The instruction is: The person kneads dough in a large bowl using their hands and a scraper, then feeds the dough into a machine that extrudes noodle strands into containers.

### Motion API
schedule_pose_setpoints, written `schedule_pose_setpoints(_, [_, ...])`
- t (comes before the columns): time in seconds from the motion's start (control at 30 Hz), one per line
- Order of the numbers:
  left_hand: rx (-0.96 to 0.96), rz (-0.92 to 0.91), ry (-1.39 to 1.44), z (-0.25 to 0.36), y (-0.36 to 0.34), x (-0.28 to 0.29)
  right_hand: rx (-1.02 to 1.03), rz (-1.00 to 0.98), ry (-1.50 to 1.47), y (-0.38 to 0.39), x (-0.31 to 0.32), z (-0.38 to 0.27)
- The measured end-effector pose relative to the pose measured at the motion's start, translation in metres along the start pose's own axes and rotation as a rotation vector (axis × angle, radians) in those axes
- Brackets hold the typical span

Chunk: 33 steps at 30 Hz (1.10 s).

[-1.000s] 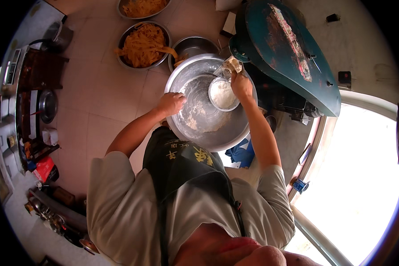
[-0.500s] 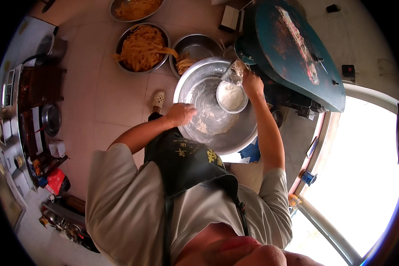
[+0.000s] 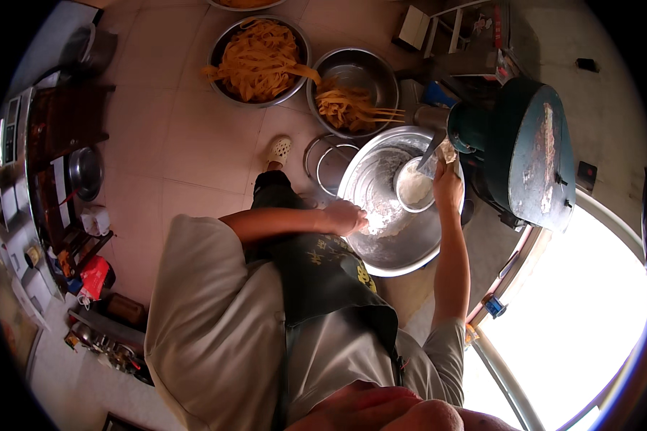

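Note:
My left hand (image 3: 343, 217), fingers curled, reaches into the large metal bowl (image 3: 402, 251) beside loose white flour (image 3: 381, 212); what it holds, if anything, is unclear. My right hand (image 3: 447, 188) is closed at the bowl's right, around something beige and crumpled (image 3: 448, 149) that I cannot make out, against the metal chute (image 3: 431, 149) of a dark green machine (image 3: 535, 158). A smaller round container of white flour (image 3: 414, 188) sits inside the large bowl, just left of my right hand.
Bowls of orange strips (image 3: 255, 61) (image 3: 345, 108) stand on the tiled floor beyond, near a round metal stand (image 3: 322, 167) and my shoe (image 3: 279, 151). A dark wooden shelf unit (image 3: 50, 122) lines the left side. A bright doorway (image 3: 561, 323) is at lower right.
The view has shifted, with the bowl and bowls appearing farther right. My left hand has moved from the bowl's left rim inward, near the flour. My right hand stays at the chute.

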<state>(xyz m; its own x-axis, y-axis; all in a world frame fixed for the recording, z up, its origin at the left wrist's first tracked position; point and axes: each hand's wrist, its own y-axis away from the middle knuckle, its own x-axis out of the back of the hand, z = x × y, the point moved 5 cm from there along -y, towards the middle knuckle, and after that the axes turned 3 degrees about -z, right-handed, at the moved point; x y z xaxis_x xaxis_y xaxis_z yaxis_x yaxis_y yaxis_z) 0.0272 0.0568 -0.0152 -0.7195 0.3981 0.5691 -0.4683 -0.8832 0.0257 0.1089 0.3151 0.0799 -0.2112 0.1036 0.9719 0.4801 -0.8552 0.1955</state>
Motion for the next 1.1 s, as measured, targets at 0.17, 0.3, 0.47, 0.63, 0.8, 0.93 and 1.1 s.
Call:
schedule_pose_setpoints(0.17, [-0.039, 0.021, 0.012, -0.007, 0.002, -0.008, -0.016, 0.075, 0.015, 0.011, 0.011, -0.003])
schedule_pose_setpoints(0.3, [0.012, -0.096, -0.023, -0.006, -0.001, 0.002, -0.049, -0.001, -0.002, -0.005, -0.011, 0.011])
schedule_pose_setpoints(0.47, [0.06, -0.063, 0.033, -0.009, -0.004, 0.008, -0.024, 0.139, -0.117, 0.003, -0.001, 0.008])
schedule_pose_setpoints(0.63, [0.041, -0.11, -0.018, -0.001, -0.009, 0.01, -0.052, 0.125, -0.102, -0.012, -0.011, 0.019])
schedule_pose_setpoints(0.8, [0.075, -0.095, -0.025, -0.005, -0.002, 0.011, -0.001, 0.111, -0.188, 0.006, -0.004, 0.031])
schedule_pose_setpoints(0.93, [0.031, -0.015, -0.027, -0.002, -0.006, 0.017, 0.006, 0.148, -0.219, 0.017, -0.018, 0.055])
schedule_pose_setpoints(1.1, [0.086, -0.081, -0.019, -0.001, -0.005, 0.013, -0.029, 0.079, -0.3, -0.021, -0.014, 0.053])
